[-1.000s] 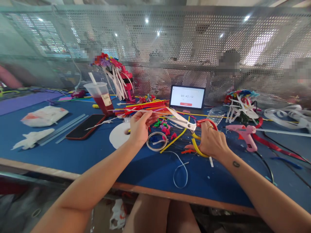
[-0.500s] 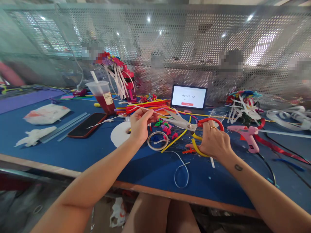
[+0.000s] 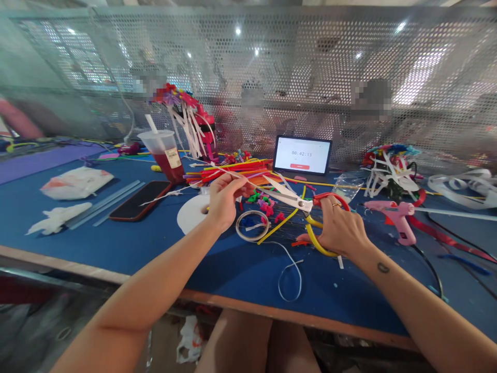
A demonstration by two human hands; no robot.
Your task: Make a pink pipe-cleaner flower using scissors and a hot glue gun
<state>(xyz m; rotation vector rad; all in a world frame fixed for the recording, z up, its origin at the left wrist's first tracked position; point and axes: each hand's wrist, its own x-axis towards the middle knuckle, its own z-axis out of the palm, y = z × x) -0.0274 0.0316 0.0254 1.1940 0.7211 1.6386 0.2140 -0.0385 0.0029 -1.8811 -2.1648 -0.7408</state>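
Note:
My left hand [image 3: 224,206] is closed in a pinch on a thin white ribbon [image 3: 219,169], which runs up and left toward the cup. My right hand [image 3: 344,228] grips a pair of scissors [image 3: 304,204] with red and yellow handles. Their blades stand apart and point left, the tips close to my left fingertips; whether they touch the ribbon I cannot tell. Under the scissors lie small twisted pipe-cleaner pieces [image 3: 267,208]. A ring-shaped ribbon roll [image 3: 238,234] and a white disc [image 3: 188,218] are on the blue table [image 3: 240,280] below my left hand.
Behind my hands are a bundle of coloured pipe cleaners [image 3: 233,170] and a tablet [image 3: 301,165] showing a timer. To the left stand a drink cup [image 3: 166,158] and a phone [image 3: 142,201]. A pink glue gun [image 3: 402,215] with a cable lies on the right.
The scissors' red handle and my right fingers have shifted slightly left and down. My left hand keeps its pinch on the ribbon, almost unmoved.

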